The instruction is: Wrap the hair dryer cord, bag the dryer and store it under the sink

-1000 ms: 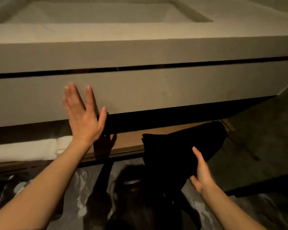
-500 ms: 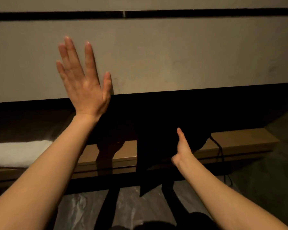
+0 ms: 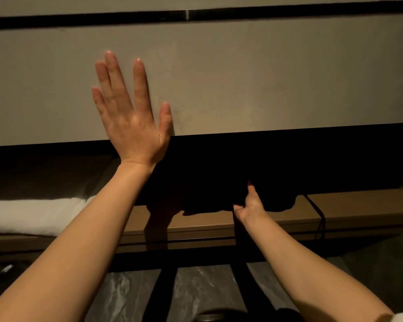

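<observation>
My left hand [image 3: 130,117] lies flat and wide open against the vanity front [image 3: 265,77], holding nothing. My right hand [image 3: 250,203] reaches into the dark under it and grips the black bag [image 3: 209,196], which sits on the wooden shelf [image 3: 358,208]. A cord [image 3: 318,212] hangs over the shelf's right edge; a white towel [image 3: 30,212] lies far left.
</observation>
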